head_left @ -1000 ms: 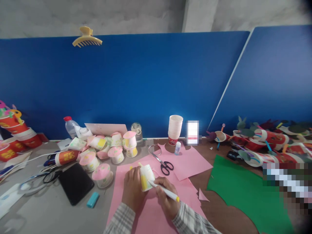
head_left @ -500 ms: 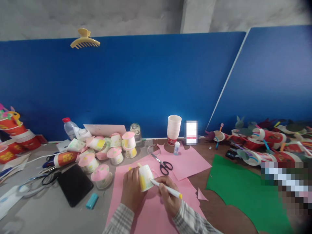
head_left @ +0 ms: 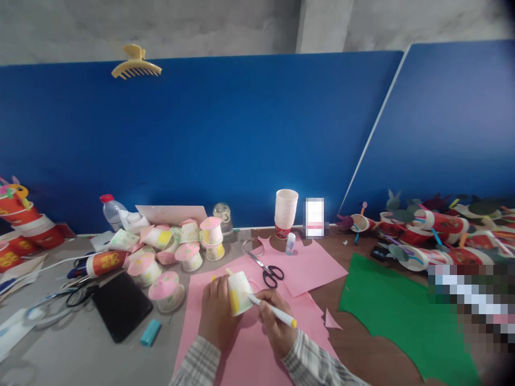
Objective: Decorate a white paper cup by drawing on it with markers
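Observation:
A small white paper cup (head_left: 240,292) with yellow patches is held tilted by my left hand (head_left: 219,313), whose fingers wrap round its left side. My right hand (head_left: 277,321) grips a white marker (head_left: 277,312) with a yellow end, and the marker's tip touches the cup's right side. Both hands are over pink paper (head_left: 249,354). Black-handled scissors (head_left: 269,272) lie on the paper just beyond the hands, beside a glue stick (head_left: 290,244).
Decorated small cups (head_left: 189,256) are grouped at the left, near a black tablet (head_left: 122,306) and a teal eraser (head_left: 150,333). Stacked white cups (head_left: 286,209) stand at the back. Green paper (head_left: 402,316) and red cup crafts (head_left: 446,228) are at the right.
The view has shifted slightly, so everything sits a little further left. My hands keep the same hold on the cup and marker, with the tip still at the cup's side.

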{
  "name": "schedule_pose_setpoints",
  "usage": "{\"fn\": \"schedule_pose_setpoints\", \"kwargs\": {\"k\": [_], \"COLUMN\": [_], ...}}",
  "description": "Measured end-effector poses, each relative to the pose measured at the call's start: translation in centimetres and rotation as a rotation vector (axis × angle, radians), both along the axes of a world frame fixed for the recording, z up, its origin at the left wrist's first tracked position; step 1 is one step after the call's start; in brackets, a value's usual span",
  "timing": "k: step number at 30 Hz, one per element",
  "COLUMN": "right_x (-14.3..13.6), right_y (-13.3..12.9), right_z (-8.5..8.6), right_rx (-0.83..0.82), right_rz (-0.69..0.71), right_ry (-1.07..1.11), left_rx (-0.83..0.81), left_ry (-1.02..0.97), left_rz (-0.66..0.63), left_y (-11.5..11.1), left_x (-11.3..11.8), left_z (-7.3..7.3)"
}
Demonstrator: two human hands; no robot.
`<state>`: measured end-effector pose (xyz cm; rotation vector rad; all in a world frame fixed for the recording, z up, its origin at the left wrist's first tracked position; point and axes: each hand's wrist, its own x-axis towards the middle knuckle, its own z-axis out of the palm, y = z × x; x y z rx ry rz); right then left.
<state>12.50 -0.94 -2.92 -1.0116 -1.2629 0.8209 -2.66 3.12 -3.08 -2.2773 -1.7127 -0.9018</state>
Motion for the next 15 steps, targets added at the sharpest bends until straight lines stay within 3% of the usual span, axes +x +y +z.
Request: {"fn": "schedule_pose_setpoints", "kwargs": {"k": [15], "right_x": [0.07], "right_y": [-0.11], "right_z": [-0.13], "right_rx": [0.01], "right_rz": [0.006], "right_ry": [-0.041], "left_rx": [0.043], "left_ry": [0.061], "left_rz": [-0.018], "left_y": [0.1], "left_x": [-0.13], "left_z": [-0.18]}}
